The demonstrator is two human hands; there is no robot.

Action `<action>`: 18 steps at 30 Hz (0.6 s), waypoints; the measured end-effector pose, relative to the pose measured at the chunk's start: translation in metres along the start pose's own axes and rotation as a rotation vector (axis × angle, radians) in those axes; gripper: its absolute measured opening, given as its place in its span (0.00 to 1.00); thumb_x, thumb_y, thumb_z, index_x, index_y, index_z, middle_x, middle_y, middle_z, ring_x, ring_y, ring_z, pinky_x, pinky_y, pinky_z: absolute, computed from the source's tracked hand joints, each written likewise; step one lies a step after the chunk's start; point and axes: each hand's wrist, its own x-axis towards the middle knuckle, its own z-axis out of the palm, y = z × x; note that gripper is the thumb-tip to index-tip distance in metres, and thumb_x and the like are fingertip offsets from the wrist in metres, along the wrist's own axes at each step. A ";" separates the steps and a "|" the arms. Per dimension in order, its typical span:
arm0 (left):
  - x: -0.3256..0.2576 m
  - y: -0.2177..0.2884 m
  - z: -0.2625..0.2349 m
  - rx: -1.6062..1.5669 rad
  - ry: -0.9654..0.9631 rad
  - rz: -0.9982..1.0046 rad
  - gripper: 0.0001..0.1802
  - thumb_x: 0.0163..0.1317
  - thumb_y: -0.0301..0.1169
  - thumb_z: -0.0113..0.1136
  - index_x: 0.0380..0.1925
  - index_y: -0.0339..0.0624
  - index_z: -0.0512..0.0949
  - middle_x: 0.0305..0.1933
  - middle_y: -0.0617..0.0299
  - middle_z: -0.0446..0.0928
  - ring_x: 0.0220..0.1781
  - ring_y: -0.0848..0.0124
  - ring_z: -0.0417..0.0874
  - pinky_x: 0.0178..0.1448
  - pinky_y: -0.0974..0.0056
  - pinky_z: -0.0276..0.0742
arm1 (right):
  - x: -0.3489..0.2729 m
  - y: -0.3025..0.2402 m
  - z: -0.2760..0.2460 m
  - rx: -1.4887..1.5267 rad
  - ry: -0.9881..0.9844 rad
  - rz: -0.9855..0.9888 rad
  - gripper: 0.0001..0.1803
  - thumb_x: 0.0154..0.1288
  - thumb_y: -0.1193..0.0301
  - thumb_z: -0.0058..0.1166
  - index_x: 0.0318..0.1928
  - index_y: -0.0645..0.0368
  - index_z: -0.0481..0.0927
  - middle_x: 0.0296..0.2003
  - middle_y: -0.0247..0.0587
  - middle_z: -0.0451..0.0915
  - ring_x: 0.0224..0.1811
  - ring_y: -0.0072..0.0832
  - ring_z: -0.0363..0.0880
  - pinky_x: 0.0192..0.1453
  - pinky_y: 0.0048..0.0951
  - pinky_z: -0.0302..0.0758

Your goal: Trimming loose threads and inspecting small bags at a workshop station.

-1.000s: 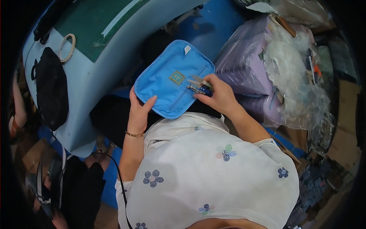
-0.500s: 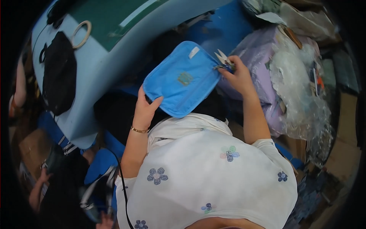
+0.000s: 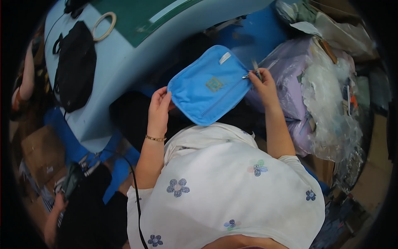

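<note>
A blue fabric pouch [image 3: 198, 93] with a small square patch is held up above the person's lap, its left edge pinched between the fingers of the left hand [image 3: 159, 108]. At its right edge, the right hand [image 3: 265, 86] has its fingers closed around blurred metal snips [image 3: 256, 66]; whether they also grip the pouch, I cannot tell. Beyond, a black bag [image 3: 76, 68] lies on the pale blue surface [image 3: 118, 70] near a tape ring [image 3: 113, 25].
</note>
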 end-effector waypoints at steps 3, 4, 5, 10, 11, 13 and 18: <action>0.009 -0.009 0.001 0.038 -0.040 0.130 0.19 0.62 0.25 0.57 0.52 0.34 0.67 0.47 0.59 0.74 0.48 0.74 0.75 0.55 0.70 0.70 | -0.009 -0.002 0.006 0.094 -0.022 0.032 0.10 0.63 0.70 0.57 0.42 0.59 0.75 0.36 0.28 0.76 0.36 0.13 0.69 0.43 0.15 0.65; 0.011 -0.009 0.000 0.021 -0.030 0.115 0.20 0.59 0.21 0.59 0.51 0.33 0.66 0.49 0.58 0.73 0.50 0.74 0.74 0.57 0.70 0.70 | -0.011 -0.003 0.007 0.057 -0.023 0.028 0.10 0.63 0.70 0.57 0.42 0.59 0.75 0.36 0.28 0.76 0.36 0.12 0.69 0.42 0.14 0.65; 0.014 -0.009 0.000 0.020 -0.046 0.120 0.20 0.59 0.21 0.59 0.51 0.33 0.66 0.49 0.58 0.73 0.50 0.74 0.74 0.57 0.70 0.70 | -0.013 -0.004 0.007 0.021 -0.027 0.024 0.10 0.63 0.70 0.57 0.42 0.59 0.75 0.35 0.27 0.76 0.36 0.12 0.69 0.41 0.14 0.65; 0.020 -0.015 -0.011 -0.014 -0.068 0.084 0.21 0.56 0.17 0.57 0.51 0.34 0.67 0.47 0.59 0.75 0.49 0.73 0.75 0.57 0.69 0.69 | -0.002 -0.020 -0.004 0.082 -0.102 0.054 0.12 0.62 0.69 0.59 0.43 0.59 0.75 0.35 0.28 0.76 0.37 0.13 0.70 0.40 0.16 0.67; 0.018 -0.014 -0.012 -0.037 -0.082 0.089 0.21 0.56 0.16 0.57 0.51 0.34 0.68 0.47 0.59 0.75 0.49 0.73 0.75 0.57 0.69 0.69 | 0.011 -0.028 -0.006 -0.079 -0.046 -0.071 0.14 0.62 0.68 0.59 0.44 0.61 0.75 0.36 0.30 0.76 0.38 0.14 0.71 0.40 0.17 0.68; 0.016 -0.011 -0.011 -0.047 -0.098 0.106 0.20 0.55 0.17 0.57 0.50 0.35 0.69 0.46 0.60 0.75 0.48 0.74 0.75 0.57 0.70 0.69 | 0.039 -0.053 0.000 -0.230 0.009 -0.213 0.15 0.62 0.68 0.59 0.46 0.63 0.75 0.36 0.31 0.77 0.40 0.16 0.72 0.41 0.18 0.69; -0.009 0.012 0.003 -0.062 -0.197 0.205 0.18 0.54 0.17 0.58 0.47 0.36 0.72 0.42 0.66 0.73 0.43 0.78 0.73 0.50 0.73 0.69 | 0.116 -0.140 0.081 -0.666 -0.038 -0.829 0.21 0.58 0.61 0.59 0.49 0.58 0.77 0.38 0.43 0.78 0.41 0.36 0.78 0.44 0.31 0.74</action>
